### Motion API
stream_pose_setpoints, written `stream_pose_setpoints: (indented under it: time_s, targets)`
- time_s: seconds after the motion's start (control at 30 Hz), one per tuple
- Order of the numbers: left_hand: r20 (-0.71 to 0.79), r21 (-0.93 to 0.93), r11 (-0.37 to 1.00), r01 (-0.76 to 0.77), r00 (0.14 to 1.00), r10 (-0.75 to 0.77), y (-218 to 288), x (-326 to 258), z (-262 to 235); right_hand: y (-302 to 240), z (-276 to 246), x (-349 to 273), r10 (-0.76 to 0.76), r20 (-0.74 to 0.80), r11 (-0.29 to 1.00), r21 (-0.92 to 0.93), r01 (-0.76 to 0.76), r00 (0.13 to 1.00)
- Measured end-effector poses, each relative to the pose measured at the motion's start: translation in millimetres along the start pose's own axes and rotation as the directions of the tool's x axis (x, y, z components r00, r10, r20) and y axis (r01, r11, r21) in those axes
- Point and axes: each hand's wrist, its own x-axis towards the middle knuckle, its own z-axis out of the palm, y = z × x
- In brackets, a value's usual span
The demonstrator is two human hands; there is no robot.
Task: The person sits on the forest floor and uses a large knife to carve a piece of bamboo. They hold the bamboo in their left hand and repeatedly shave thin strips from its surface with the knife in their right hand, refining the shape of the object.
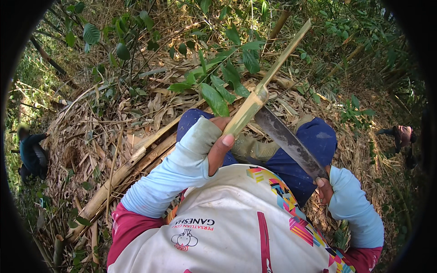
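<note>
My left hand (219, 148) is closed round the lower end of a split bamboo strip (246, 109), with the thumb laid along it. The strip slants up and away to the right, pale on its cut face, with a thick node partway along. In my right hand (324, 186) is a machete (291, 142), gripped at its handle, which the fingers mostly hide. Its dark, broad blade points up and left, and the tip end lies against or just behind the bamboo below the node. I cannot tell whether it touches.
Long bamboo poles (116, 182) lie on dry leaf litter (150, 102) to my left. A leafy green sapling (223, 86) stands just ahead. One person (34, 152) is at far left, another (403, 139) at far right. My blue-trousered knees (318, 136) are bent beneath the blade.
</note>
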Motion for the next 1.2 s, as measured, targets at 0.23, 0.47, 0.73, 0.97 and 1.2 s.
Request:
stream_pose_setpoints:
  time_s: [0.23,0.47,0.73,0.97,1.2]
  targets:
    - [0.000,0.043,0.997,0.059,0.998,-0.059,-4,-8,-5,-24,-15,8,0.241,0.310,0.955,0.095,-0.282,0.920]
    - [0.037,0.033,0.999,0.006,0.999,-0.008,1,-4,-12,8,16,5,0.044,0.203,0.988,0.139,-0.074,0.978]
    - [-0.041,-0.267,0.960,0.089,0.994,-0.103,-6,-11,-4,-9,22,14,0.000,0.252,0.979,0.197,-0.051,0.968]
    - [-0.167,-0.306,0.949,0.071,0.978,-0.127,-4,0,-5,-14,-5,14,-0.058,0.081,0.982,0.183,0.042,0.995]
    - [-0.161,-0.337,0.930,0.148,0.964,-0.212,-6,0,4,-21,-12,12,0.036,0.007,0.940,0.339,-0.037,0.999]
